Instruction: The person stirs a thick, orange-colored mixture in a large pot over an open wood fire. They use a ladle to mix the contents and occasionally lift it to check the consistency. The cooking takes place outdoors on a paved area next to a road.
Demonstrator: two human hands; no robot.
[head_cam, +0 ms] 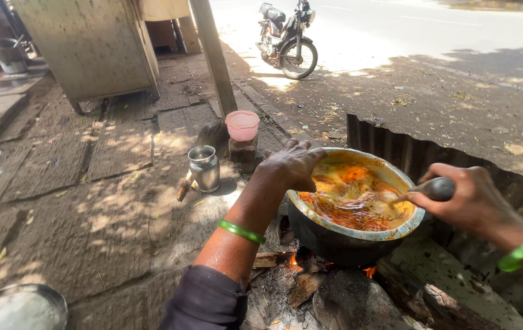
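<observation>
Curry (353, 195), orange and already loose and oily, sat in the pot (335, 235) over the wood fire (298, 264), her left hand (290, 164) clenched on its rim while the right hand (466, 198) grasped the ladle (435, 188) mid-stir, cooking seemingly unfinished.

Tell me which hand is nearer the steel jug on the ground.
Left. The left hand grips the pot rim, just right of the steel jug; the right hand stirs at the pot's far side.
</observation>
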